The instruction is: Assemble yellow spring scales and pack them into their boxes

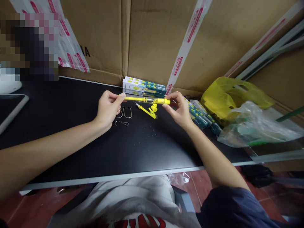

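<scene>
A clear tube with yellow parts inside (140, 99) is held level above the black table. My left hand (109, 107) is closed on its left end, thumb on top. At the right end, my right hand (178, 107) pinches beside the yellow cap, with thumb and index finger around it. Below the tube a yellow stick-shaped part (146, 111) lies on the table, with small yellow pieces (154, 108) next to it. Bent metal wire hooks (127, 113) rest near my left hand, one of them partly hidden behind its fingers.
Printed boxes (143, 87) are stacked against the cardboard wall, and more boxes (201, 117) lie right of my right hand. A yellow plastic bag (220, 98) and a clear bag (258, 126) sit at the right. A tablet-like device (11, 109) is at the far left of the table (114, 155).
</scene>
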Tool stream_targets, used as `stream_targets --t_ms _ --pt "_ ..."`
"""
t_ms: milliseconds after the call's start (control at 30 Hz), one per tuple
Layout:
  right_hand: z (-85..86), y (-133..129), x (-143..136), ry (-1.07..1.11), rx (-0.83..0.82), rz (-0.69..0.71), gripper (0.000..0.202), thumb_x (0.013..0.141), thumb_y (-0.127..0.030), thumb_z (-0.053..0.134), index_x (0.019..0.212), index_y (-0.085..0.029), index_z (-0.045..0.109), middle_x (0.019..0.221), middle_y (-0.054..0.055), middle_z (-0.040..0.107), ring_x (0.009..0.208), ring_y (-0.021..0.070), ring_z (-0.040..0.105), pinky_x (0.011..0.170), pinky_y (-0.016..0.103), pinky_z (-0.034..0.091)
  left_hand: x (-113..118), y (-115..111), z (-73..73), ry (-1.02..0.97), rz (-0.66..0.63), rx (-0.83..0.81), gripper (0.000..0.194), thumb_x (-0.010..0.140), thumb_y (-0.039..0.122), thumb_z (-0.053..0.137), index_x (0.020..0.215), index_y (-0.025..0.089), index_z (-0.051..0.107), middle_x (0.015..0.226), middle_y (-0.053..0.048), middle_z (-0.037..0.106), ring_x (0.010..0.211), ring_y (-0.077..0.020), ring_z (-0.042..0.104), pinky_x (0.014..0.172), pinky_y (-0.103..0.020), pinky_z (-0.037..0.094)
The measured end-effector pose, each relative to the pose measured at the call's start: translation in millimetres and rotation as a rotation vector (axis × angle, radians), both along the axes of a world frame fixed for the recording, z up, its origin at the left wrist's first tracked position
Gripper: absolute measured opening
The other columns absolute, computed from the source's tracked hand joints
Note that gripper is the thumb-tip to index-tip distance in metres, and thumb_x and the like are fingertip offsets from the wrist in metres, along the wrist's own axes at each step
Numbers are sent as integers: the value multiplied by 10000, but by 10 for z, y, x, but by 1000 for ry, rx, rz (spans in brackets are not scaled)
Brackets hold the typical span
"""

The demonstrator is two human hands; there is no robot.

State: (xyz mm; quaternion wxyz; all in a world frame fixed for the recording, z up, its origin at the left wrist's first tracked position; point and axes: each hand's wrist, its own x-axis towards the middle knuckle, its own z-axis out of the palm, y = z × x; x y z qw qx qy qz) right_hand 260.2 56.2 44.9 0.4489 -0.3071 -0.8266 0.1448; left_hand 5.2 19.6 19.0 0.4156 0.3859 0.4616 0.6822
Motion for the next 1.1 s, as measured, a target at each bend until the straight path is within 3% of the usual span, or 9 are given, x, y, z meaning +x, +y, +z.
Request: stream_targets --t_ms 267,600,933,1100 --pt "-39 1 10 -38 -25 20 245 888 -425 600 1019 -240 508 891 29 543 760 158 563 656 317 533 1 0 10 4 6 -2 283 785 188 678 728 200 400 557 65 532 375 -25 366 338 -160 258" --pt "-14 -42 -49 85 -225 197 247 905 -386 594 1015 -254 417 788 -44 518 571 80 554 499 237 495 10 -3 22 15 13 -17 293 777 197 687 718 198 400 560 66 530 371 -23 362 335 -160 259" --pt "-36 -12 -2 91 -195 94 278 861 -391 654 1023 -238 488 614 -80 458 459 69 440 444 214 405 -7 -1 13 14 4 -21 268 791 199 679 716 191 422 552 61 534 380 -26 364 338 -155 259" --pt "3 -22 -20 82 -52 12 274 804 -378 718 969 -216 572 730 -37 459 623 88 459 564 218 446 4 -18 34 17 5 -70 256 814 204 663 707 185 432 562 46 553 383 -27 360 341 -155 266"
